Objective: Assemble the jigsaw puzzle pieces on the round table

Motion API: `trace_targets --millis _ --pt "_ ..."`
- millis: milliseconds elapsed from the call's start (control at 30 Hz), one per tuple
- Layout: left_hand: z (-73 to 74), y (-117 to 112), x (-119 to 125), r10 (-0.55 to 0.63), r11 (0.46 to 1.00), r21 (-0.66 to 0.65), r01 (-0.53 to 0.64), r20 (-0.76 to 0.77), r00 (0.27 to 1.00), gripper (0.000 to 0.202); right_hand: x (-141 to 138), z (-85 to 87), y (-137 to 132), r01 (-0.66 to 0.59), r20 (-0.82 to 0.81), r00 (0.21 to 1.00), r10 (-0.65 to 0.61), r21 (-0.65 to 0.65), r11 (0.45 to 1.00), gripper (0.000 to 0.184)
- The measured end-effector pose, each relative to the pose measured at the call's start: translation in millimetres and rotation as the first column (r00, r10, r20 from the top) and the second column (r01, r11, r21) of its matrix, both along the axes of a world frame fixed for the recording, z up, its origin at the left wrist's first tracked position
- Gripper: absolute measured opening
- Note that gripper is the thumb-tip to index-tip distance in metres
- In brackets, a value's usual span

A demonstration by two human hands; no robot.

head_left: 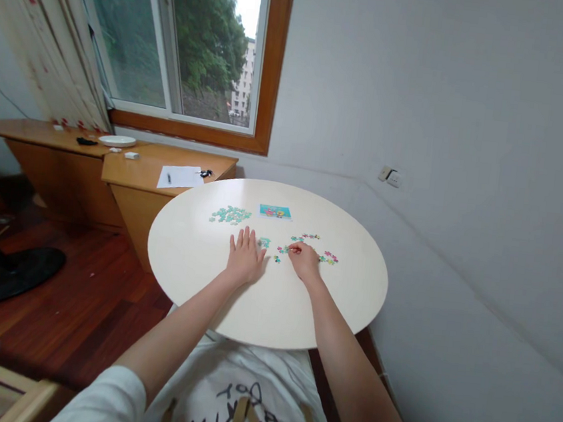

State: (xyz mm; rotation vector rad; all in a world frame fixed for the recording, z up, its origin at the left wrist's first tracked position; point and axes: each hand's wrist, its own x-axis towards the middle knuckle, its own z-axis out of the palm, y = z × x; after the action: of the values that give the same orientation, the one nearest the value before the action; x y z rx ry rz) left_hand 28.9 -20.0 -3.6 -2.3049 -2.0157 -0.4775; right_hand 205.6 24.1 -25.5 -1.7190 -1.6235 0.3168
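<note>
Lying at right hand point(305, 261) fingertips, puzzle pieces point(283, 249); left hand point(245, 259) flat

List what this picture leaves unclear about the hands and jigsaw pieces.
Head view: whether the right hand grips any jigsaw pieces; curled fingers hide that.
Head view: the picture on the blue card; too small.
Head view: anything under the flat left hand; palm covers it.

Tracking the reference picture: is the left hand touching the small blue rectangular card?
Apart. The head view shows the left hand flat on the round white table, with bare tabletop between its fingertips and the small blue rectangular card.
</note>
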Motion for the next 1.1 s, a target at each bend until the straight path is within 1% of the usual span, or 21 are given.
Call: trace_targets --millis 33,67,100,200,267,333,400,433,533,567,600,700,733,900,967,1000,1067,1100 --pt "0.8 -0.6 1.5 -0.001 0.997 0.074 0.001 0.005 1.0 0.064 0.2 -0.7 0.5 -0.003 -0.003 1.0 0.003 0.002 1.0 0.017" --pt "0.9 -1.1 2.9 -0.012 0.994 0.112 0.012 0.002 1.0 0.063 0.4 -1.5 0.9 -0.006 -0.006 1.0 0.006 0.003 1.0 0.017" --pt "0.2 -1.4 4.1 -0.034 0.995 0.095 0.034 -0.007 0.999 0.063 0.6 -2.1 1.2 -0.01 -0.007 1.0 0.01 0.003 1.0 0.018" --pt "-5.5 -1.1 5.6 -0.089 0.989 -0.124 0.085 -0.025 0.996 0.065 1.0 -3.4 1.8 -0.017 -0.005 1.0 0.017 0.005 1.0 0.017" --pt "-9.3 -0.5 5.2 -0.104 0.979 -0.178 0.097 -0.028 0.994 0.066 0.9 -3.4 1.5 -0.021 -0.001 1.0 0.021 0.004 1.0 0.017" --pt "-10.6 -0.3 4.8 -0.113 0.977 -0.183 0.107 -0.024 0.993 0.067 0.2 -2.6 0.8 -0.021 0.002 1.0 0.021 0.005 1.0 0.017" --pt "-8.9 -0.8 5.1 -0.097 0.983 -0.16 0.095 -0.008 0.995 0.067 -0.8 -1.4 -0.1 -0.016 0.004 1.0 0.016 0.002 1.0 0.017" --pt "-7.2 -1.2 5.5 -0.078 0.989 -0.123 0.077 0.002 0.997 0.066 -1.3 -0.6 -0.7 -0.012 0.005 1.0 0.012 -0.001 1.0 0.017" --pt "-1.8 -2.1 6.4 -0.014 0.999 0.053 0.012 0.032 0.999 0.064 -2.2 1.8 -2.4 -0.007 0.003 1.0 0.008 -0.006 1.0 0.017" --pt "-0.6 -2.2 6.2 -0.001 0.998 0.068 -0.001 0.035 0.999 0.064 -2.3 2.5 -2.9 -0.007 0.001 1.0 0.007 -0.006 1.0 0.017" --pt "0.0 -2.1 5.7 0.009 0.999 0.031 -0.01 0.032 0.999 0.065 -2.3 3.2 -3.5 -0.008 -0.002 1.0 0.008 -0.007 1.0 0.017" --pt "-0.8 -0.9 3.1 0.008 0.984 -0.18 -0.008 -0.001 1.0 0.067 -2.5 4.7 -4.6 -0.014 -0.012 1.0 0.013 -0.019 1.0 0.016" --pt "-1.7 -0.3 2.2 0.001 0.977 -0.213 -0.003 -0.009 1.0 0.067 -2.6 5.0 -4.8 -0.016 -0.015 1.0 0.015 -0.023 1.0 0.016" --pt "-5.1 1.1 1.1 -0.005 0.974 -0.225 0.003 -0.007 1.0 0.066 -3.0 4.5 -4.0 -0.007 -0.011 1.0 0.007 -0.022 1.0 0.016" --pt "-4.5 0.4 2.0 0.016 0.984 -0.181 -0.01 0.034 0.999 0.065 -2.4 3.5 -3.2 -0.011 -0.011 1.0 0.011 -0.017 1.0 0.016" --pt "-3.4 -0.1 2.5 0.026 0.992 -0.124 -0.017 0.075 0.997 0.064 -1.9 2.8 -2.7 -0.014 -0.012 1.0 0.014 -0.012 1.0 0.016" --pt "0.1 -0.5 3.2 0.003 0.998 0.056 -0.015 0.214 0.977 0.057 -0.9 1.1 -1.8 -0.018 -0.014 1.0 0.018 0.001 1.0 0.016" --pt "2.1 -0.1 3.2 -0.048 0.988 0.157 -0.001 0.309 0.95 0.051 -0.4 0.3 -1.5 -0.019 -0.015 1.0 0.02 0.007 1.0 0.016"
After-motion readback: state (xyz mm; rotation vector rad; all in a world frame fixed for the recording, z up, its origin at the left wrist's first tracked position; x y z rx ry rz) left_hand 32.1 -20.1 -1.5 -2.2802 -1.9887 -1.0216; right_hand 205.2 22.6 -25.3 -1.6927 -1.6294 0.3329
